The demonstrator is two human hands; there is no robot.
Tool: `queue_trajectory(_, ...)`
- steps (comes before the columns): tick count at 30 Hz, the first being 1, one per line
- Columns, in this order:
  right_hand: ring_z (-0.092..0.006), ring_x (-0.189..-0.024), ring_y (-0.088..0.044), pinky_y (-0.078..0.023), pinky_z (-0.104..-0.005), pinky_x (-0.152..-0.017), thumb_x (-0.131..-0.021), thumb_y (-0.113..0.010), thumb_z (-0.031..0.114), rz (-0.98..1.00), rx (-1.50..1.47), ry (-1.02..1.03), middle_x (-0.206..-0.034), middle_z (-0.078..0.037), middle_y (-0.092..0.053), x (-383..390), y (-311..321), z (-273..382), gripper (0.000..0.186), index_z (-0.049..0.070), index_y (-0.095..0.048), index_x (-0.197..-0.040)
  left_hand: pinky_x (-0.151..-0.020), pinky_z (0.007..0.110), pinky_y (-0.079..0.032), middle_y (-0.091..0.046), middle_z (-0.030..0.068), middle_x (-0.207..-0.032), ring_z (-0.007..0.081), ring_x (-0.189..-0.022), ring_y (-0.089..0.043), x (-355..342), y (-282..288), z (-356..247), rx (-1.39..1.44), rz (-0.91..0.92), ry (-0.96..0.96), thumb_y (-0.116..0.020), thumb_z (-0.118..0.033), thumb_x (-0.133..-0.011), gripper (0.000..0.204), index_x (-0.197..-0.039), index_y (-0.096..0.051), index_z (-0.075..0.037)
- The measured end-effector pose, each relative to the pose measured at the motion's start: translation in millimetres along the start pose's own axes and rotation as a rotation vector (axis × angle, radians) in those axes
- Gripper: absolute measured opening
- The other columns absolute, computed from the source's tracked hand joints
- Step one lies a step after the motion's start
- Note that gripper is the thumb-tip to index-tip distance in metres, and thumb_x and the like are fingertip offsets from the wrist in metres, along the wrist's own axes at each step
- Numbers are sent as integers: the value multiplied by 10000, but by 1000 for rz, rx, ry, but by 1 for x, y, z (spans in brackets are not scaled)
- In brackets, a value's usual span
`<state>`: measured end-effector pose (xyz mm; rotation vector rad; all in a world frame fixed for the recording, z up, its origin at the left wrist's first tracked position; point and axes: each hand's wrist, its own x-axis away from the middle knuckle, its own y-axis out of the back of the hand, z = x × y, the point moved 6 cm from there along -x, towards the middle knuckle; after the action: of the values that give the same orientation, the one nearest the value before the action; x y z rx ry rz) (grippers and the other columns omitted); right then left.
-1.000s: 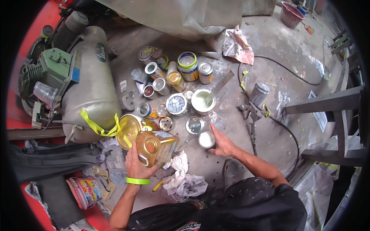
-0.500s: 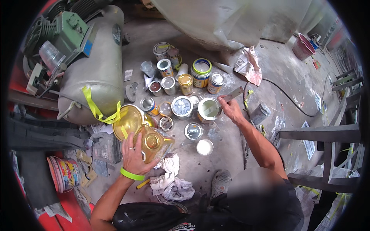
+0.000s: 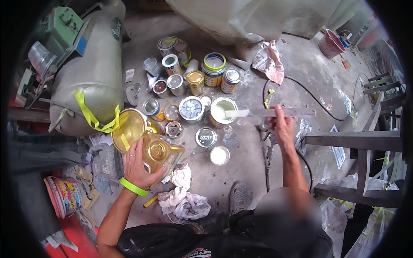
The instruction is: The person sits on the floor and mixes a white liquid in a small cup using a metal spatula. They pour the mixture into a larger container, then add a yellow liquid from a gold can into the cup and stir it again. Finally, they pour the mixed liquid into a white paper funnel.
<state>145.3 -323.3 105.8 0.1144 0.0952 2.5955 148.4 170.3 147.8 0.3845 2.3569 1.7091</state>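
My right hand (image 3: pixel 282 124) is closed around a flat stirring stick (image 3: pixel 303 112), held nearly level. Its pale, paint-coated end reaches over the rim of an open can of whitish-green paint (image 3: pixel 223 122). At the left, my left hand (image 3: pixel 138 165), with a green band at the wrist, grips the side of a gold rectangular tin (image 3: pixel 158 151) with a round cap on top. Right behind that tin lies a larger round gold can (image 3: pixel 129 124). Close to the paint can are a can with a blue-grey top (image 3: pixel 192 109), a dark round lid (image 3: pixel 206 137) and a small white cup (image 3: pixel 220 155).
Several more paint cans (image 3: pixel 195 81) crowd the floor farther back. A grey compressor tank (image 3: pixel 88 73) stands at the left. White rags (image 3: pixel 185 202) lie near my shoe (image 3: pixel 241 198). A dark metal frame (image 3: pixel 352 141) and a black hose (image 3: pixel 309 92) are at the right.
My right hand has moved right, away from the can, and tipped the stick from slanting inside it to nearly level, its end lifted to the rim. My left hand stays on the gold tin.
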Motion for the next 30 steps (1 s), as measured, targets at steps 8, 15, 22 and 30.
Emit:
queue_trajectory(8, -99, -537, -580, -448, -267, -471, -1066, -597, 281, 341, 166, -46, -652, -42, -631, 63, -25, 30, 298, 16, -714, -998, -1167, 513, -310, -435, 264, -1511, 429, -1390, -430, 2, 4, 0, 12, 15, 15, -877, -505, -702, 1161, -1578, -320, 15)
queue_trajectory(15, -384, -668, -686, -552, -439, -588, -990, -684, 192, 638, 555, 450, -808, -191, -703, 117, -91, 15, 183, 21, -674, -1055, -1156, 513, -324, -432, 271, -1515, 435, -1373, -443, 0, 2, -1, 14, -4, 6, -878, -527, -695, 1166, -1568, -336, 23)
queue_trajectory(22, -422, -757, -704, -577, -471, -641, -969, -699, 168, 757, 592, 479, -909, -214, -735, 130, -103, -10, 157, 27, -688, -1036, -1183, 506, -305, -403, 290, -1555, 442, -1419, -416, 1, 5, -1, 29, 18, 10, -880, -489, -703, 1195, -1593, -272, 28)
queue_trajectory(30, -420, -735, -696, -560, -477, -626, -975, -694, 154, 705, 590, 521, -891, -204, -733, 126, -103, -6, 126, 38, -711, -1021, -1195, 508, -291, -395, 288, -1562, 441, -1431, -403, 0, 5, 0, 39, 35, 30, -881, -495, -699, 1202, -1590, -271, 33)
